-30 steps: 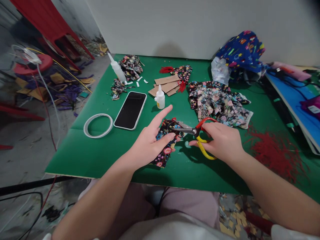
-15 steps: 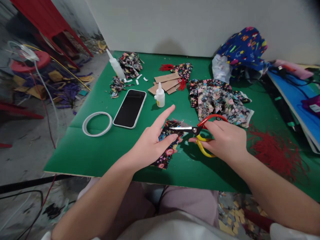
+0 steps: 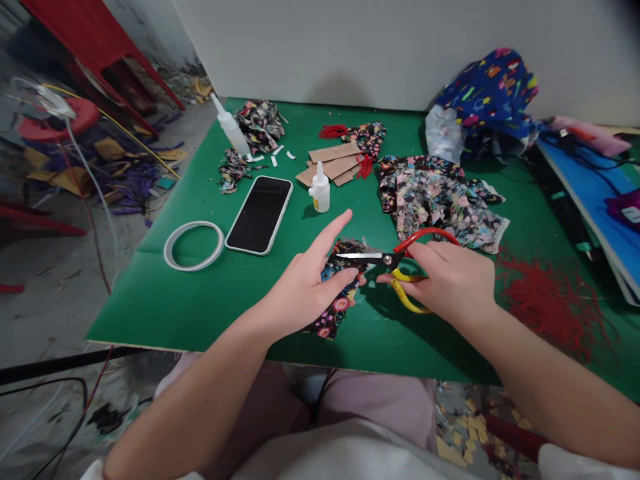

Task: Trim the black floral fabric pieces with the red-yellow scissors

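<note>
My left hand [image 3: 305, 287] grips a piece of dark floral fabric [image 3: 336, 312] between thumb and fingers, its index finger stretched out above. In my right hand [image 3: 447, 277] is a pair of scissors [image 3: 388, 260] with one red and one yellow handle loop. The blades point left and lie across the fabric's upper edge, close to my left thumb; they look nearly closed. Part of the fabric is hidden behind my left hand. A small white glue bottle [image 3: 321, 189] stands upright just beyond my left index finger.
On the green table [image 3: 165, 313] lie a phone [image 3: 260, 215], a tape roll [image 3: 194, 246], brown card strips [image 3: 333, 162], more floral fabric [image 3: 430, 197] and red threads [image 3: 553, 300]. A larger glue bottle [image 3: 231, 130] leans at the back left. A blue folder [image 3: 595, 193] is right.
The scissors have shifted very slightly left across the fabric's upper edge. Both hands keep their grips, and the view has tilted a little.
</note>
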`<state>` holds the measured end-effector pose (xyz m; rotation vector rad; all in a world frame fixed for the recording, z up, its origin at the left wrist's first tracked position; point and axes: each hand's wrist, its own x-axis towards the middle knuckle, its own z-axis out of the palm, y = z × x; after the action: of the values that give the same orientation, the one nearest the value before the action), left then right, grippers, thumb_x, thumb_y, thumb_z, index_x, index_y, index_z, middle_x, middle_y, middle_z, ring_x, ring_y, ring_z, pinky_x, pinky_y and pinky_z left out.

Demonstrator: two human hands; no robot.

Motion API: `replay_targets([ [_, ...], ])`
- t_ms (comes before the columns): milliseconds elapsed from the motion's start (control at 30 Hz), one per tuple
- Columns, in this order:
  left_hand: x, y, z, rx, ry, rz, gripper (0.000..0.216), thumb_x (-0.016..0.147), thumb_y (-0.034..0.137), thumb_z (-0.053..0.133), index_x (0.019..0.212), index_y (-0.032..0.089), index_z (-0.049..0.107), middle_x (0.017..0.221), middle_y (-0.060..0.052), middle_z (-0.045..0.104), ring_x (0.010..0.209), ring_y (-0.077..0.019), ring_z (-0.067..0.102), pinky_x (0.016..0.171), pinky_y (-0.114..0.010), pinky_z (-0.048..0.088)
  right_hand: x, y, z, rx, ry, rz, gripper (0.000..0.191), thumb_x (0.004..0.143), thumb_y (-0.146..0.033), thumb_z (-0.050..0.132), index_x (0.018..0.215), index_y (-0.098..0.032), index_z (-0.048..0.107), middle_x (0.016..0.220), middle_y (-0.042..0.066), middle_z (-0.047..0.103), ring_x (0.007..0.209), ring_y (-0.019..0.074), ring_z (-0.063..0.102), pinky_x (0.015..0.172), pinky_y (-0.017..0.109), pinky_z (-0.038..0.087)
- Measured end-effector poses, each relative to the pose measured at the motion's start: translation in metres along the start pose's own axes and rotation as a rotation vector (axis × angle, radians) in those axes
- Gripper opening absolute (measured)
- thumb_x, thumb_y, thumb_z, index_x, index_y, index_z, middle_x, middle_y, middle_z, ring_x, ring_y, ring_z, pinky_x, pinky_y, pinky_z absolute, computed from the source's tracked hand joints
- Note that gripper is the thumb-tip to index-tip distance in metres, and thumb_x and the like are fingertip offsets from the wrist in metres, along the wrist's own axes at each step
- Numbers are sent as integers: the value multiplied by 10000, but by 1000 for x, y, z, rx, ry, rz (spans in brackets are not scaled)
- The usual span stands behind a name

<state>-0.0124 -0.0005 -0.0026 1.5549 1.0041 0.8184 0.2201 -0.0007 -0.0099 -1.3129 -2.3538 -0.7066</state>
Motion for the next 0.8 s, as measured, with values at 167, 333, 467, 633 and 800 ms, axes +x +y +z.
replay_targets([
  [167,1,1,1,-8,16,22,665,831,276,602,1423,360,311,1469,28,388,1387,-312,287,1140,-557,253,-1,-1,1,-2,-5,21,345,816,-475,505,645,-183,570,527,13,528,538,132,473,514,280,201],
  [333,1,2,1,-4,18,40,654,831,278,603,1420,338,327,1497,20,345,1405,-309,245,1145,-541,254,-1,-2,1,-34,2,19,387,813,-517,503,620,-187,565,511,6,531,525,122,480,502,269,211],
  [467,2,3,0,18,7,42,653,840,286,593,1429,326,313,1506,19,329,1407,-304,238,1153,-533,240,-2,-1,2,-12,-7,24,372,823,-495,501,636,-181,570,518,8,552,527,120,500,503,266,219],
  [633,2,2,0,-7,2,43,651,834,317,602,1424,321,326,1507,12,328,1411,-309,225,1155,-536,232,-4,0,4,6,-11,41,346,826,-466,506,656,-177,592,543,17,588,542,123,521,508,270,214],
  [800,2,2,1,-39,2,40,645,827,338,612,1413,332,342,1504,16,331,1406,-316,238,1156,-538,238,-4,0,3,-30,-24,53,356,802,-497,532,632,-189,584,534,2,584,537,117,519,501,270,214],
])
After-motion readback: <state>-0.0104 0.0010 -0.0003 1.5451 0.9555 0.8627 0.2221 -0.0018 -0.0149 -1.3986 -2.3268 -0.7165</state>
